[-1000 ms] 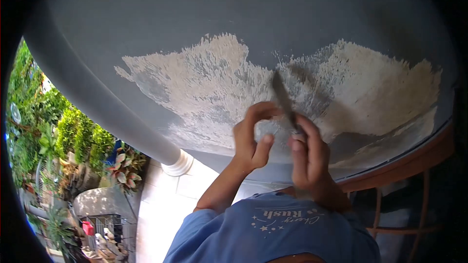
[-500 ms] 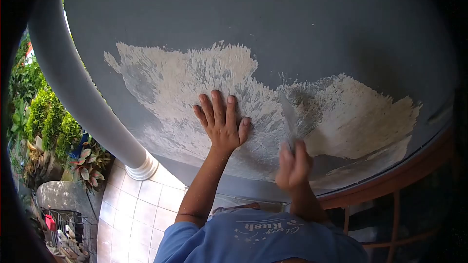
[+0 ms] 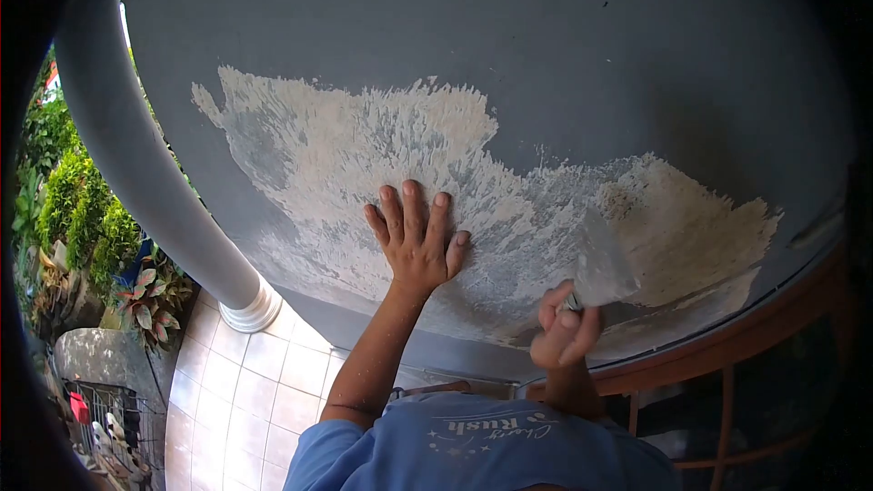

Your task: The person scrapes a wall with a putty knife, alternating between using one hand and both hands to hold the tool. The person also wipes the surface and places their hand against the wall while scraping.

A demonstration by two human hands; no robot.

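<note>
left hand (image 3: 416, 245): spread flat, palm pressed on the scraped patch (image 3: 364, 173) of the grey wall (image 3: 546, 45), fingers wide and holding nothing.
right hand (image 3: 564, 332): closed around the handle of a putty knife (image 3: 602, 264).
putty knife: blade laid against the wall at the lower right of the patch, somewhat blurred.
scraped patch: pale, rough, bare plaster ringed by grey paint.
column (image 3: 145, 173): grey, round, left of the wall, white base on the tiled floor (image 3: 264, 382).
basket (image 3: 100, 423): wire, lower left; contents possibly bottles, too small to tell.
</note>
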